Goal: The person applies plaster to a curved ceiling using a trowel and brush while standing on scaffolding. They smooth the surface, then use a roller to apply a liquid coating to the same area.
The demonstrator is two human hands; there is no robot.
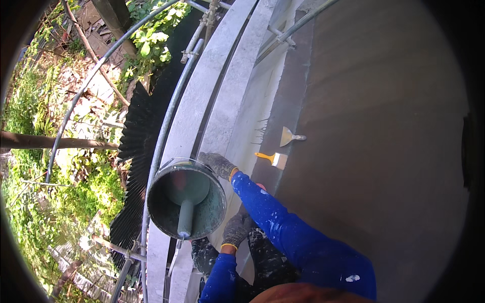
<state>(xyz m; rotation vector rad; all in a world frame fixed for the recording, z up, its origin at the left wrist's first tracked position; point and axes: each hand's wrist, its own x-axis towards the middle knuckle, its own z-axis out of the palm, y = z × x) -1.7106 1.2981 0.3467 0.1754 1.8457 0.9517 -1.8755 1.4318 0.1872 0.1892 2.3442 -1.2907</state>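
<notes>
A dark bucket (218, 194) stands on the pale planks, with grey-green paint at its bottom. Inside it leans a paint roller (186, 214), its metal frame passing over the near rim. My right hand (217, 165), in a grey knitted glove, is at the bucket's far right rim, fingers curled against the edge by the wire handle. Gloved the same way, my left hand (236, 231) is beside the bucket's near right side, close to my knee; its fingers are mostly hidden. To the right lie a yellow-handled paintbrush (273, 159) and a putty knife (290, 136).
Metal scaffold tubes (169, 113) run along the planks' left edge, and another tube (308, 20) crosses at the far right. Beyond the left edge are a black corrugated sheet (139, 151), plants and ground below. A broad grey-brown surface (384, 151) fills the right side.
</notes>
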